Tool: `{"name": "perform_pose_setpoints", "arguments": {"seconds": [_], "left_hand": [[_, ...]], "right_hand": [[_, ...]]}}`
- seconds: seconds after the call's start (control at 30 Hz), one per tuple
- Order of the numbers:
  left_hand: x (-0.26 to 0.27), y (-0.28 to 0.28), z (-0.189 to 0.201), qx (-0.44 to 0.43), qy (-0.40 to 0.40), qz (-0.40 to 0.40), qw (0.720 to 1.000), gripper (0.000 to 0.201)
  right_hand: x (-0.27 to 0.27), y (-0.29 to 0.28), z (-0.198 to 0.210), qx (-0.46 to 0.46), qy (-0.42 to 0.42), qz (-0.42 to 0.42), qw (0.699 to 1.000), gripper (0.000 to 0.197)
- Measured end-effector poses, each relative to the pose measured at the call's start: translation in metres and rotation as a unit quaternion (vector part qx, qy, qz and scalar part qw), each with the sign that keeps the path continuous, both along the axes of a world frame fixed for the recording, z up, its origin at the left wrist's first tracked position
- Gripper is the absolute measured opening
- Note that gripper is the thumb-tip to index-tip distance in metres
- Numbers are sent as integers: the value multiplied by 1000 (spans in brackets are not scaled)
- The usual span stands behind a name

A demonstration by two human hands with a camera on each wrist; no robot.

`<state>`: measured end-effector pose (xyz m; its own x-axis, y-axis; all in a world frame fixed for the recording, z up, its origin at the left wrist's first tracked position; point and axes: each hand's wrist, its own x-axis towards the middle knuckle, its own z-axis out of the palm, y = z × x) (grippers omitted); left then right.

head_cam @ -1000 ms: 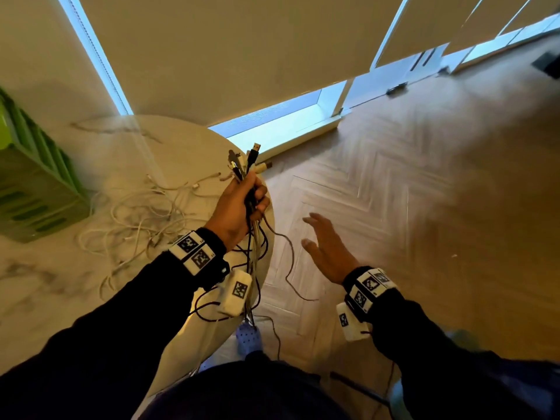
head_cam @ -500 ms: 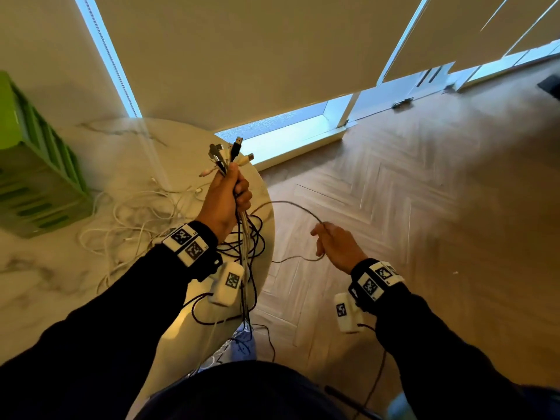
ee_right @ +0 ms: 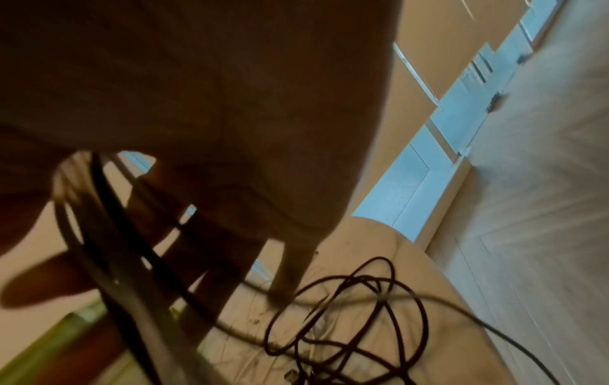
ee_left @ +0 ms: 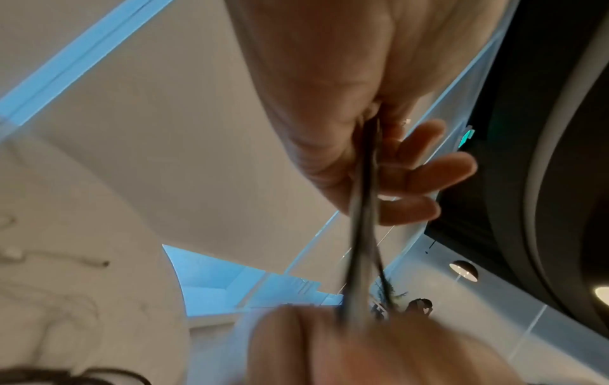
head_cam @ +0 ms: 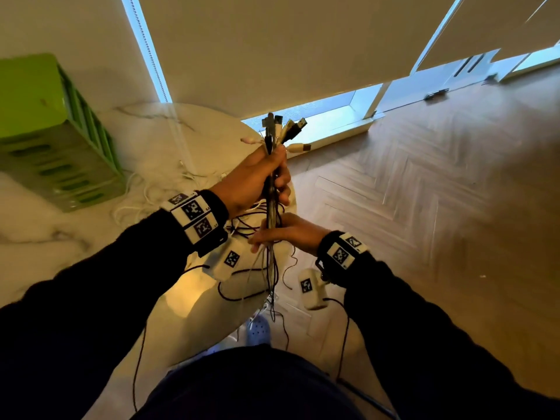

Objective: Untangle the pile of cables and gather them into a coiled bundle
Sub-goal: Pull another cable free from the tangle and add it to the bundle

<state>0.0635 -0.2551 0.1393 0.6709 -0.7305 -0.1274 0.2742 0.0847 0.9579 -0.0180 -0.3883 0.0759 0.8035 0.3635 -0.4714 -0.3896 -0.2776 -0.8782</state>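
loose cables (head_cam: 142, 189) on table (head_cam: 45, 253), crate (head_cam: 54, 131) behind them.

Head view looked down from above onto the desk (head_cam: 91, 244); both wrist views, very near, looked up along the shared cables (head_cam: 272, 207).

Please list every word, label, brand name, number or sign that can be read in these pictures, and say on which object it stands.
No readable word, brand or number appears in any view.
Wrist bands and: black-and-white square code markers only; tiny characters beside them are too small to read.
White modules hanging below the wrists and: one code marker each, no text.
Cable plugs above the left hand: no legible marking.
Green crate: no lettering visible.
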Motion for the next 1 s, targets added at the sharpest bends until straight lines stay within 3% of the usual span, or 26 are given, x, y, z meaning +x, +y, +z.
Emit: {"name": "perform_pose_setpoints", "arguments": {"seconds": [0.13, 0.23, 0.33, 0.43, 0.53, 0.63, 0.7, 0.77, 0.83, 0.9, 1.0], "left_hand": [[15, 28, 5, 2, 19, -5, 1000, 33], [14, 36, 4, -24, 58, -4, 998, 34], [12, 34, 11, -61, 75, 16, 995, 32], [18, 34, 25, -93, 77, 45, 992, 32], [31, 45, 33, -114, 68, 76, 988, 33], [37, 52, 28, -131, 63, 139, 980, 30], [34, 48, 20, -138, 50, 206, 968, 19], [28, 38, 13, -132, 44, 263, 955, 12], [22, 28, 8, -112, 60, 291, 948, 12], [15, 23, 3, -92, 62, 272, 956, 9], [0, 23, -2, -74, 64, 188, 977, 9]], "right_hand": [[-9, -9, -2, 131, 109, 54, 984, 27], [-7, -23, 10, 131, 156, 92, 975, 28], [0, -31, -4, -36, 153, 165, 974, 29], [-5, -44, -34, -235, 132, 214, 939, 31], [-19, -71, -56, -413, 86, 95, 902, 41], [-35, -94, -67, -563, -62, -68, 821, 43], [-43, -95, -73, -594, -159, -96, 783, 35], [-51, -84, -79, -570, -165, -22, 805, 37], [-62, -63, -85, -538, -90, 104, 832, 46], [-74, -35, -88, -496, -32, 219, 839, 58], [-84, 1, -91, -433, -15, 351, 830, 81]]}}
